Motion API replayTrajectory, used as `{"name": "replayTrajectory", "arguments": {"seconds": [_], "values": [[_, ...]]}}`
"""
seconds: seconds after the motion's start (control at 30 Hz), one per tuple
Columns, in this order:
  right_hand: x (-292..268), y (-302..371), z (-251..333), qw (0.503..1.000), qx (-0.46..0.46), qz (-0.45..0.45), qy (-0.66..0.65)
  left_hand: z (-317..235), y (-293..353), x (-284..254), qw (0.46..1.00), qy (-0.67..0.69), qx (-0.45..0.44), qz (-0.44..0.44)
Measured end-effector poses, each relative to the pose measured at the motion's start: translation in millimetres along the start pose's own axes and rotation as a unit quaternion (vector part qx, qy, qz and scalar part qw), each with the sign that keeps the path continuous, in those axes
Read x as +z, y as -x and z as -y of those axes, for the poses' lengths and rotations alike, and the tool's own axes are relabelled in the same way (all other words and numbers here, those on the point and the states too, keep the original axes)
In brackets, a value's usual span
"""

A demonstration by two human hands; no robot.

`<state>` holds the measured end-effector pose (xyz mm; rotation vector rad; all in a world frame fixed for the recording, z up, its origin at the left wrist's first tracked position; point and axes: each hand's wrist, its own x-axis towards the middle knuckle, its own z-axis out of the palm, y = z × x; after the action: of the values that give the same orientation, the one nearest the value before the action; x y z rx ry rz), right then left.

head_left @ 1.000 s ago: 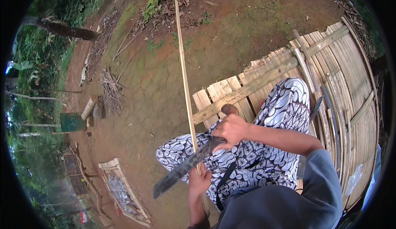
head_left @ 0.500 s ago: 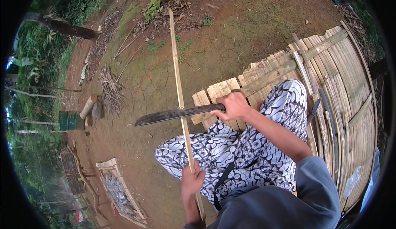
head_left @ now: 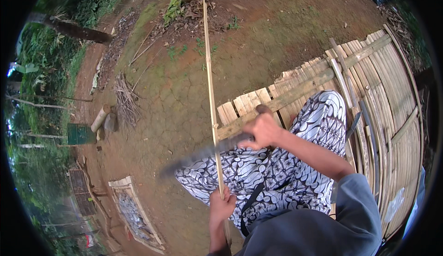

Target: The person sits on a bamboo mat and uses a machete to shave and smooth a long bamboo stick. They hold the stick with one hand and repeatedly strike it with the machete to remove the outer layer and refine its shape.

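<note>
My right hand [head_left: 263, 130] is closed round the handle of a machete [head_left: 205, 153]; its dark blade points left and is smeared by motion. The blade crosses a long, thin bamboo strip [head_left: 210, 78] a little below a node on it. Whether the edge touches the strip I cannot tell. Lower down, my left hand [head_left: 222, 204] grips the strip, which runs away from me over the bare ground and back beside my left forearm. Both hands are above my legs in patterned cloth [head_left: 286, 168].
I sit on a bamboo slat platform [head_left: 392, 85], with loose bamboo strips [head_left: 364, 131] lying to my right. On the ground at left are a bundle of sticks [head_left: 126, 100], a log [head_left: 100, 118], a green container [head_left: 79, 134] and a framed panel [head_left: 136, 212]. Tree trunks [head_left: 78, 30] stand farther off.
The machete has come down along the strip toward my left hand, and its tip has dropped. The strip's far end has swung right, and my left hand has shifted slightly right with it.
</note>
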<state>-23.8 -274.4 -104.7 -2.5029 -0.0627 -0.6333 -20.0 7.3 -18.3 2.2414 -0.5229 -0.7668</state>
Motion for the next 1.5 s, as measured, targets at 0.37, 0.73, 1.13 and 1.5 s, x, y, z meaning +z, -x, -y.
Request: {"name": "replayTrajectory", "arguments": {"seconds": [0.37, 0.73, 1.13, 1.5], "values": [[16, 14, 21, 0.991, -0.093, 0.015, -0.096, 11, -11, 4, 0.998, 0.054, -0.009, 0.028], [8, -7, -13, 0.989, 0.133, 0.01, -0.06, -7, -6, -12, 0.995, 0.098, -0.021, 0.001], [-1, -4, -20, 0.996, 0.084, -0.002, -0.017, -7, 6, -4, 0.998, 0.06, 0.005, 0.034], [11, 15, 13, 0.99, -0.095, -0.048, -0.096, 2, -16, 5, 0.999, 0.036, -0.003, 0.034]]}}
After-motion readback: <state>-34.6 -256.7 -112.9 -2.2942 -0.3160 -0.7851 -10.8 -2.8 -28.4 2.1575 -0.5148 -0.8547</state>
